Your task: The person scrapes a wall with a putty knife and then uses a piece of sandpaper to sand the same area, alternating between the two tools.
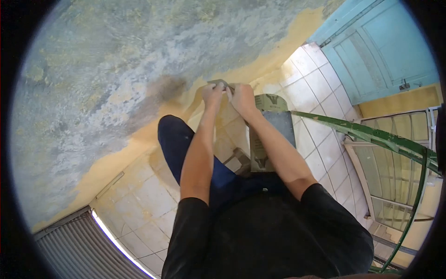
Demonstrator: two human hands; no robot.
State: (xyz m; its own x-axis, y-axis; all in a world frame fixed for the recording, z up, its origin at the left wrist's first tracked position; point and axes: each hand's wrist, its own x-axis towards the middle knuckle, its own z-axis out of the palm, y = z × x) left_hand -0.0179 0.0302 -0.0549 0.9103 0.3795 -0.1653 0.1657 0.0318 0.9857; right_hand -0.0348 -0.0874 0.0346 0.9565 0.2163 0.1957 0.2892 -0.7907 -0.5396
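Both of my arms reach forward to a small grey piece of what looks like sandpaper [222, 84], held close to the wall. My left hand [212, 96] pinches its left end and my right hand [242, 98] pinches its right end, with the fingers of both closed on it. Just beyond and below my right forearm lies a larger grey sheet [273, 132] with a printed olive band, over the tiled floor [320, 83]. My raised knee in dark blue trousers [175, 137] is below my left arm.
A wall with worn blue-grey and yellow paint [116, 69] fills the left and top. A light blue door [381, 51] stands at the upper right. A green metal railing [371, 137] runs along the right, and a corrugated shutter [79, 246] is at the lower left.
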